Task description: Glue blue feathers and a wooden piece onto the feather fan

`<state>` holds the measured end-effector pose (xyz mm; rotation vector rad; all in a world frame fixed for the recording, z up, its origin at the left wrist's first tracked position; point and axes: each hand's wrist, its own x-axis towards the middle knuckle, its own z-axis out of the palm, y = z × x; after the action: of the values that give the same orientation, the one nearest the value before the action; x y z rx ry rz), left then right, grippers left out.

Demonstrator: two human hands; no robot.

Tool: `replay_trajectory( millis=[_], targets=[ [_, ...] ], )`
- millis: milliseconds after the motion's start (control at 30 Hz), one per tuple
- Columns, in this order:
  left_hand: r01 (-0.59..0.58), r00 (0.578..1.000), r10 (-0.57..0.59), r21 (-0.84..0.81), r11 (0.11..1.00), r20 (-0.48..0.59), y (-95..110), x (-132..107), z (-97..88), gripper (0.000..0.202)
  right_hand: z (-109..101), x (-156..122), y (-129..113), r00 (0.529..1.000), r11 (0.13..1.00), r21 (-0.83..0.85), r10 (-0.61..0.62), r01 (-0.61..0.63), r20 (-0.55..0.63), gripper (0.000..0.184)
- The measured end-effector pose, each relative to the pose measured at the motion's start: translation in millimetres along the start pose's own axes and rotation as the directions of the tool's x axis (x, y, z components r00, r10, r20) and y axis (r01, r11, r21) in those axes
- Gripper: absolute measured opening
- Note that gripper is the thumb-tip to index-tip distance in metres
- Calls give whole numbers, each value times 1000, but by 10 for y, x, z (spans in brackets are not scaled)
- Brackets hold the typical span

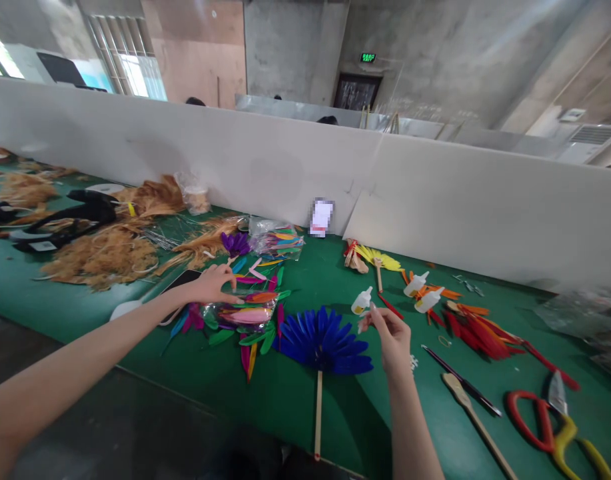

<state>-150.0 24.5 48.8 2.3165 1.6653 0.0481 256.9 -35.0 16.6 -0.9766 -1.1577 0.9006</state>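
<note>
My left hand (216, 285) is over a heap of coloured feathers, thumb and fingers apart, with nothing visible in its grasp. Just beyond its fingertips lies a clear plastic bag of pink and orange feathers (250, 315), with green ones around it. A fan of blue feathers (321, 343) on a flat wooden stick (318, 413) lies between my hands. To the right of the fan, my right hand (394, 337) has its fingertips drawn together; what they hold, if anything, is too small to make out. A white glue bottle (361, 301) lies right by these fingertips.
Two more glue bottles (422, 293), a yellow feather fan (378, 257) and red feathers (480, 332) lie to the right. Nearer are a pen (460, 380), a wooden stick (478, 423) and scissors (555, 413). Brown fibre (105, 257) covers the left. A white partition (265, 160) stands behind.
</note>
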Motion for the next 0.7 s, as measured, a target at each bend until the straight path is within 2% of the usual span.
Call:
replay_trajectory(
  millis=[200, 267, 367, 467, 567, 633, 700],
  targets=[
    [-94, 995, 93, -32, 995, -48, 37, 70, 62, 43, 4, 2, 19, 1000, 1000, 5, 15, -15, 3, 25],
    [-135, 988, 132, -46, 990, -75, 69, 108, 14, 40, 13, -1, 28, 1000, 1000, 2, 15, -15, 27, 24],
    [-193, 975, 184, -63, 979, -125, 169, 169, -165, 35, 63, -15, 28, 996, 1000, -2, 19, -19, 83, 20],
    [-251, 957, 236, -77, 965, -168, 353, 206, -422, 29, 182, -32, -9, 992, 1000, 19, 11, -14, 124, 18],
    [-318, 933, 295, -90, 944, -206, 630, 199, -633, 25, 383, -49, -78, 990, 995, 84, 51, -62, 129, 29],
    [-368, 912, 338, -101, 924, -230, 850, 183, -686, 23, 545, -64, -127, 983, 977, 145, 136, -154, 127, 43],
    [-418, 889, 379, -115, 901, -259, 1072, 175, -662, 22, 701, -82, -172, 962, 944, 202, 236, -260, 139, 55]
  ],
)
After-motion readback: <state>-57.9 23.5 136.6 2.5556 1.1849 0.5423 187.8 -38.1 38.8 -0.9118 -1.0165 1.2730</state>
